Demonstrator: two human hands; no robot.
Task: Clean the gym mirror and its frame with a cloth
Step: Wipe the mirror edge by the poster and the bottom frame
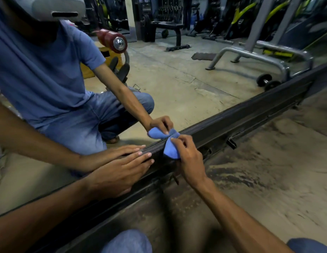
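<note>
While the dark, ridged metal frame (241, 115) runs slantwise along the foot of the gym mirror (177, 79), a soft blue cloth (170, 150), bunched into a rounded wad, is pinched by the curled fingers of the right hand (188, 157) and pressed onto the frame's top edge. Flat against the same grooved rail, just beside the cloth, the left hand (120, 170) is laid with fingers straight, nothing gripped. Both hands and the cloth are doubled in the glass. Dusty, streaked concrete floor (268, 170) is seen below the frame.
</note>
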